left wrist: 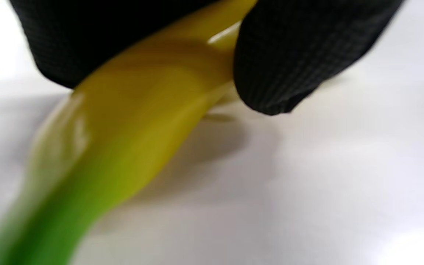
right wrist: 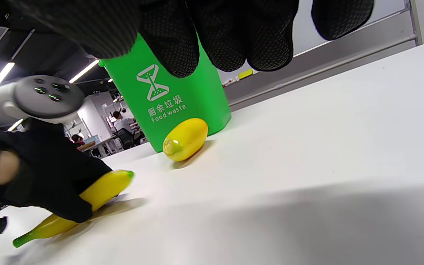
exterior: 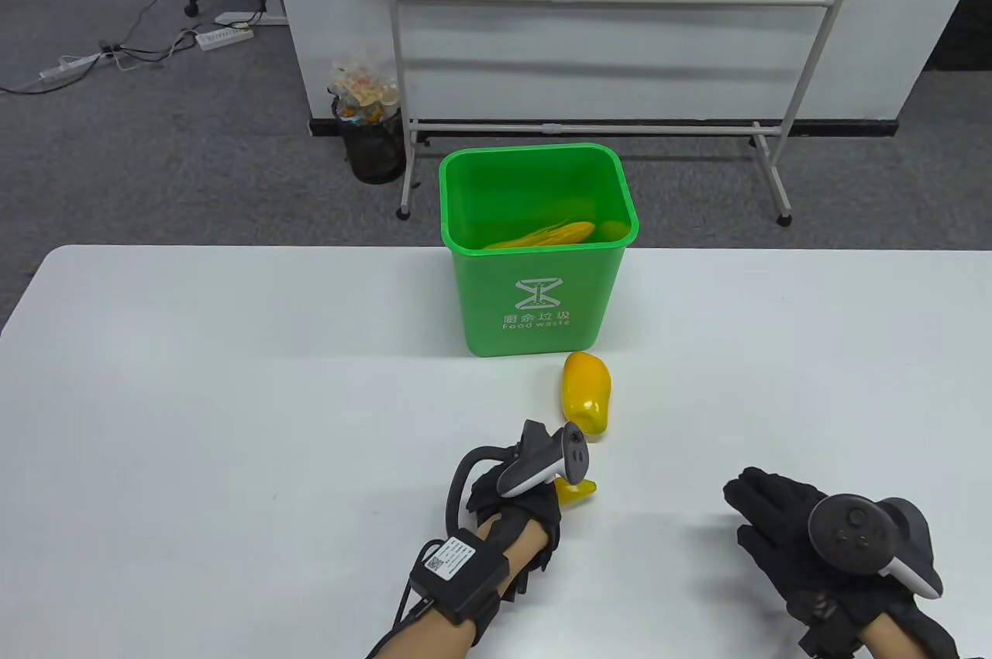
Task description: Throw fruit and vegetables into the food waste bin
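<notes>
A green food waste bin stands at the table's far middle, with yellow produce inside. It also shows in the right wrist view. A yellow mango lies on the table just in front of the bin, seen too in the right wrist view. My left hand grips a yellow banana with green ends, low on the table; the left wrist view shows the banana between gloved fingers. My right hand rests open and empty on the table at the right.
The white table ends just behind the bin. Beyond it on the grey floor stand a whiteboard frame and a black mesh waste basket.
</notes>
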Tool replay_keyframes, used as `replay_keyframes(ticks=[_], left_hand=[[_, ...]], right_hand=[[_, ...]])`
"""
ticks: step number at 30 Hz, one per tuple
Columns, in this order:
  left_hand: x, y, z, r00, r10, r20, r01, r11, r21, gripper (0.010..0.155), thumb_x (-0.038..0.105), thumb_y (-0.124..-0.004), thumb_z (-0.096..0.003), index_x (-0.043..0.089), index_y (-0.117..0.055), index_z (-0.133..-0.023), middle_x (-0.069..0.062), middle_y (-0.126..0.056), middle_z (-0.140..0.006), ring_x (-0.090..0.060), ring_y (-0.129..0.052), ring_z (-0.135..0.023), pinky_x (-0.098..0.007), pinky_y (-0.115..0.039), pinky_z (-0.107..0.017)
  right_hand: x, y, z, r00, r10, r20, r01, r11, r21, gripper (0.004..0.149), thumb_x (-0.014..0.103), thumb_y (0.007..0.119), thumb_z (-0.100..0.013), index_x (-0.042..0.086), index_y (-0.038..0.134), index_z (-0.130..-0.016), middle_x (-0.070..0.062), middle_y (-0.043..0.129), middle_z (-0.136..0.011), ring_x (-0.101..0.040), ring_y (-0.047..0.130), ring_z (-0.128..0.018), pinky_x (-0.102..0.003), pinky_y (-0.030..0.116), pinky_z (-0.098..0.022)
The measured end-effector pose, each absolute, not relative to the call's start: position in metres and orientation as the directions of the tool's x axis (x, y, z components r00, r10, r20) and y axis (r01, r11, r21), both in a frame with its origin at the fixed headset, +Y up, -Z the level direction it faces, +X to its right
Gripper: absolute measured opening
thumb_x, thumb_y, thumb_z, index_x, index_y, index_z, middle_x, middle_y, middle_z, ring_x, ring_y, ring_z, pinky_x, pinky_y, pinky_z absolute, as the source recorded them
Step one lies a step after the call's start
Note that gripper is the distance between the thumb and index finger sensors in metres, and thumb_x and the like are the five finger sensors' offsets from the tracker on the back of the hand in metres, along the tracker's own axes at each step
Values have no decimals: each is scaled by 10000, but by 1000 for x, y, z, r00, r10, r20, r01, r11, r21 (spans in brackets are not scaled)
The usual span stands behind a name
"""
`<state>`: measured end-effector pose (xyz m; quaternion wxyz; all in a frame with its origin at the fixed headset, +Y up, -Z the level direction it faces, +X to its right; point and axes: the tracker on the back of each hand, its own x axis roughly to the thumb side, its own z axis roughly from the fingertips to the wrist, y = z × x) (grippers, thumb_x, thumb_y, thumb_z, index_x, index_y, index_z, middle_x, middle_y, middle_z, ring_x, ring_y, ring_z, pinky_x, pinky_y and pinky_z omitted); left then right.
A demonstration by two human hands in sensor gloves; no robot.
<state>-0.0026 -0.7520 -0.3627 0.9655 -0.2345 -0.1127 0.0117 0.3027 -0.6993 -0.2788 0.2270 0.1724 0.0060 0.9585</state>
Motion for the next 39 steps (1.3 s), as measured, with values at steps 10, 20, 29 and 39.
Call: replay_keyframes(ticks=[10, 20, 29, 39], left_hand=[[-1, -712, -326, 33, 992, 124, -561, 121, -819, 711, 254, -1007, -368, 89, -669, -972, -237, -767, -970, -483, -929, -796, -576, -838, -565], [-49, -525, -461, 130, 991, -26, -976, 124, -180, 1003, 507, -842, -451, -30, -213, -1019, -367, -304, -1048, -565, -562, -953, -651, -570, -661], [-74, -596, -450, 59, 998, -27, -980, 53, -192, 873, 462, -826, -468, -3, -357, -1038, -356, -400, -1051, -575, -639, -891, -656, -600, -621], [1, -603, -436, 652, 688, 319, -664, 721, -199, 741, 501, -775, -463, 147, -512, -1058, -333, -480, -1074, -576, -671, -902, -667, -614, -632]], right_hand=[[298, -705, -280, -839, 432, 331, -416, -901, 122, 645, 439, 728, -438, 145, 673, -1010, -156, 625, -1075, -461, 688, -996, -708, 512, -697], [294, -709, -281, -842, 436, 318, -410, -900, 146, 646, 442, 725, -439, 146, 670, -1010, -156, 624, -1074, -458, 689, -996, -706, 518, -694], [293, -709, -280, -838, 435, 328, -407, -900, 154, 646, 441, 726, -439, 145, 670, -1011, -158, 622, -1075, -461, 687, -996, -706, 516, -694], [293, -709, -281, -840, 434, 327, -404, -901, 158, 646, 440, 726, -439, 145, 668, -1011, -159, 624, -1074, -461, 689, -995, -706, 517, -695]])
